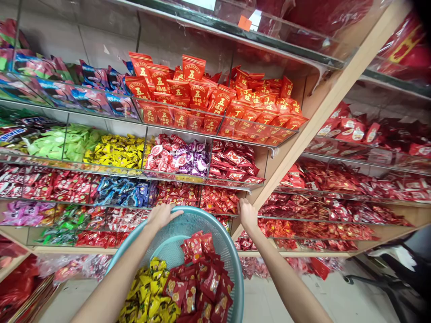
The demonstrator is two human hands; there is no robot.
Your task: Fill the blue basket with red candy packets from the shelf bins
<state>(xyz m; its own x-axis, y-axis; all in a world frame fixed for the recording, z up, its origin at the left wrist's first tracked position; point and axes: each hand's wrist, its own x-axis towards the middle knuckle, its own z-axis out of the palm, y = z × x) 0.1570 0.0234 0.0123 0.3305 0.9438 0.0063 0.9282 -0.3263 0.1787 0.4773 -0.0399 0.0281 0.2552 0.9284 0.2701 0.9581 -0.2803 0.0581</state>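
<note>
My left hand (163,217) is closed over the far rim of a teal plastic basket (238,287), thumb along the edge and the other fingers mostly hidden. Inside the basket, yellow-wrapped candies (148,294) lie to the left and dark red candy packets (202,287) to the right. A few brighter red packets (198,246) rest higher up against the far wall. My right hand (248,216) is closed just beyond the basket's right rim, beside the shelf's wooden upright. Whatever it may hold is hidden. Nearest to it is a compartment of red-wrapped candies (220,200).
Tiered shelves with clear front panels hold sorted candies, among them red packets with gold characters (193,94), yellow ones (117,150) and green ones (63,142). A slanting wooden upright (323,98) divides two shelf units. Black chair legs (380,282) stand at the lower right.
</note>
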